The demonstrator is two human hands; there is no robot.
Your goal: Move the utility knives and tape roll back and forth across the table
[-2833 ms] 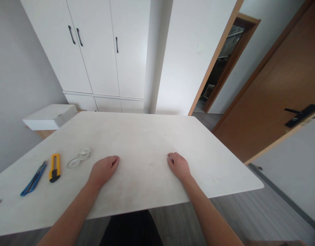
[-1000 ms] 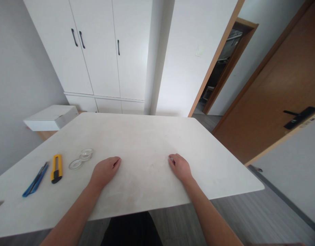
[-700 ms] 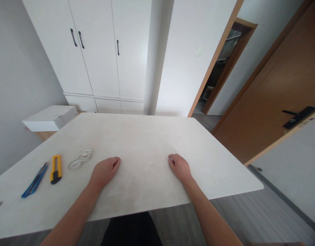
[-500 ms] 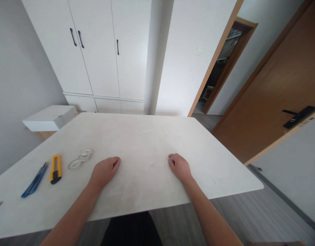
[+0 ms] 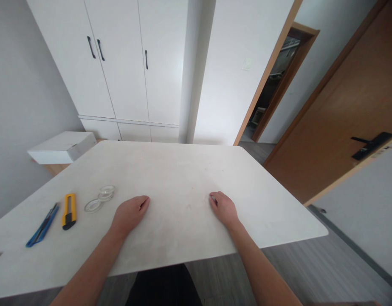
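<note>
My left hand (image 5: 129,213) rests on the white table (image 5: 170,170), fingers curled in with nothing visible in them. To its left lie rolls of clear tape (image 5: 93,205), some overlapping. Past them are a yellow box cutter (image 5: 69,210) and a blue box cutter (image 5: 43,225). On the right half of the tabletop sits my right hand (image 5: 224,208), also curled into a loose fist. A small pale spot shows by its fingertips, too small to make out; I see no object in its grip.
A white box (image 5: 63,146) stands beyond the table's far left corner. White cabinets (image 5: 119,63) line the back. At the right are a wooden door (image 5: 329,123) with a black handle and a doorway. The table's near edge runs just before my legs (image 5: 164,287).
</note>
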